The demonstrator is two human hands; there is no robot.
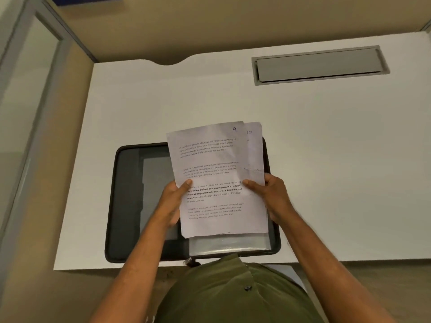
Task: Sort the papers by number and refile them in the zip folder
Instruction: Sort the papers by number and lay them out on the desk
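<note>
Above the open zip folder [130, 201], the left hand [173, 201] and right hand [274, 197] pinched the papers [217, 180] fanned, likely to compare numbers 9 and 10.

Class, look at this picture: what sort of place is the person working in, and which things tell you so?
Probably an office cubicle. A white desk has a grey cable hatch set in its top, tan partition panels close it in, and a glass wall stands at the left.

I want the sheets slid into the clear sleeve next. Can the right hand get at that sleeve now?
Probably not yet: the right hand grips the papers, which cover most of the sleeve; only its near edge shows.
</note>
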